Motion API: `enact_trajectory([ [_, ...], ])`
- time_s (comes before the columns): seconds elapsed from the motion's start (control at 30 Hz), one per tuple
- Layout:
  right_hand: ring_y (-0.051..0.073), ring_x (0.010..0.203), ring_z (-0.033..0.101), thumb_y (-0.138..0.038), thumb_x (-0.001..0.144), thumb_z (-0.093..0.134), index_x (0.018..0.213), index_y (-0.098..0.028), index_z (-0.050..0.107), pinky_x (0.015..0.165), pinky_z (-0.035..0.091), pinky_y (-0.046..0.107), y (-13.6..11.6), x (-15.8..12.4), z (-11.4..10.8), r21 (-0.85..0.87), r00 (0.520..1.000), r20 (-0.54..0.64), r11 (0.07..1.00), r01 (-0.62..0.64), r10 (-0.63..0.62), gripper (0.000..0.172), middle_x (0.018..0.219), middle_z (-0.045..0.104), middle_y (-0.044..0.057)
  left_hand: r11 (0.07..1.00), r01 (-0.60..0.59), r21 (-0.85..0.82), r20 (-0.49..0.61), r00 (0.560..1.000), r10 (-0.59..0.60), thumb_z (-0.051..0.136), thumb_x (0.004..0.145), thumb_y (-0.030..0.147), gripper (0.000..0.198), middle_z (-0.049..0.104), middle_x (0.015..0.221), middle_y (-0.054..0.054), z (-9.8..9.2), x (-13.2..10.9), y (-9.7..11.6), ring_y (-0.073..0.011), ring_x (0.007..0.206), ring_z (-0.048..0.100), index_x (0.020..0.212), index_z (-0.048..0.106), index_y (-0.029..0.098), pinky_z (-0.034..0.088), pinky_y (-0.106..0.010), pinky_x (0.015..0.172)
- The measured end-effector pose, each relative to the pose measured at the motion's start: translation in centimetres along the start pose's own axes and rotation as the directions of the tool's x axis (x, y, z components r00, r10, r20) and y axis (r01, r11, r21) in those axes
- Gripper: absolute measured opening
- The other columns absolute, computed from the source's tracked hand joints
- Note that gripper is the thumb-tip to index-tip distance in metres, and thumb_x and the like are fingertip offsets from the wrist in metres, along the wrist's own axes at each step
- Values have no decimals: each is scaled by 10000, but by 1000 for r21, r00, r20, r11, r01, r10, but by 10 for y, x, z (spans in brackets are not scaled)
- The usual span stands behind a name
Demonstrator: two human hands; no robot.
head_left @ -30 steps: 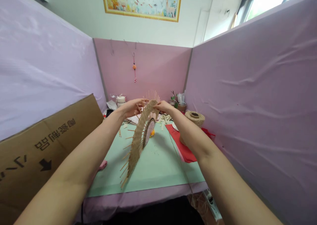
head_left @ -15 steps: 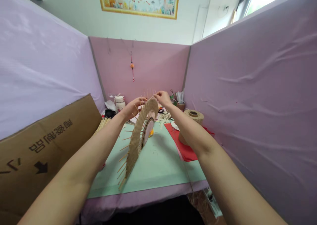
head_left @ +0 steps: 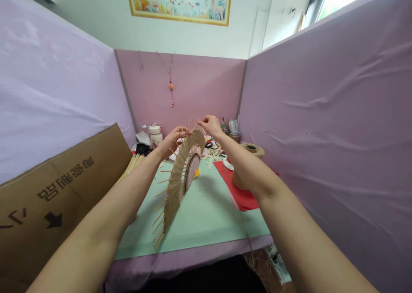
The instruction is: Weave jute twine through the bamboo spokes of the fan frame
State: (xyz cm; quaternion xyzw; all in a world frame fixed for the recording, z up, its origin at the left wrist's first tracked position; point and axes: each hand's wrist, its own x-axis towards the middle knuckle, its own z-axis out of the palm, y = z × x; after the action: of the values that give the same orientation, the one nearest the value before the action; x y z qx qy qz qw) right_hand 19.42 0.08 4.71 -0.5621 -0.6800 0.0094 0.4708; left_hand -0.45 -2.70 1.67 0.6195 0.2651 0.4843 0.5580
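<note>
A round woven piece of tan twine on thin wooden sticks stands tilted on the table, stick ends poking out around its rim. At its middle is a pale disc with a dark edge. My left hand grips the far upper rim, its fingers curled among the sticks. Just above and to the right of that rim, my right hand is closed in a pinch on twine. The strand at the fingertips is too fine to follow clearly. More twine hangs over the table's front edge.
A cone of twine stands at right by a red cloth. A cardboard box and a bundle of sticks are at left. Behind are a white bottle and a pot of straws. Partitions enclose the table.
My right hand has risen slightly and shifted left, off the rim. My left hand has moved a little along the rim; the woven piece has hardly moved.
</note>
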Motion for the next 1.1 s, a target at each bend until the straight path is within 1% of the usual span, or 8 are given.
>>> enact_trajectory([
  [0.13,139,756,549,-216,833,584,801,-138,653,744,385,249,-11,7,-13,-1,980,52,981,192,-192,108,809,655,50,1000,-16,7,37,999,16,652,691,258,255,664,1006,-25,0,-3,0,-163,971,555,936,593,219,373,-246,681],
  [0.3,166,871,544,-147,864,514,843,-144,638,809,370,269,-26,17,-20,-79,901,89,898,432,-425,126,927,637,77,1000,-8,22,39,999,7,669,697,289,281,653,1003,-25,2,-4,1,-161,955,556,954,580,218,383,-247,686],
  [0.37,177,860,545,-160,869,518,852,-143,635,796,373,278,-33,22,-18,-144,884,75,872,468,-462,119,932,635,85,1000,12,23,51,999,-13,665,692,287,283,646,998,-22,4,-5,2,-159,935,556,953,582,217,387,-246,680],
  [0.53,198,896,563,-161,830,578,839,-151,648,829,380,300,-39,36,-8,-165,943,95,930,330,-318,71,947,653,92,1000,25,18,71,997,-26,660,679,277,277,643,986,-7,5,-7,3,-149,872,553,938,580,222,383,-246,654],
  [0.67,216,947,569,-175,824,569,849,-145,658,864,381,324,-20,27,-2,-139,981,61,972,189,-182,98,975,662,120,999,25,-42,65,998,-22,663,692,269,270,648,992,-7,2,-9,4,-142,865,562,945,576,226,392,-242,659],
  [0.73,218,911,583,-181,812,563,810,-135,661,834,396,324,-6,15,3,-112,994,54,989,99,-93,108,918,670,124,996,23,-89,71,997,-17,668,695,266,264,648,989,-9,2,-11,4,-139,851,569,939,577,222,405,-243,667],
  [0.9,144,574,549,-183,737,588,578,-136,601,590,406,247,27,-13,27,48,975,186,990,-131,120,166,543,574,15,984,54,-169,62,997,-44,700,648,250,289,637,849,2,7,-14,7,-136,731,575,901,567,205,437,-264,659],
  [1.1,77,429,398,-212,785,539,593,-168,513,445,324,196,28,-24,52,314,948,249,909,-274,199,198,461,446,-50,970,24,-241,-5,1000,-26,699,677,301,247,646,922,4,21,-8,3,-154,815,608,825,520,218,471,-309,769],
])
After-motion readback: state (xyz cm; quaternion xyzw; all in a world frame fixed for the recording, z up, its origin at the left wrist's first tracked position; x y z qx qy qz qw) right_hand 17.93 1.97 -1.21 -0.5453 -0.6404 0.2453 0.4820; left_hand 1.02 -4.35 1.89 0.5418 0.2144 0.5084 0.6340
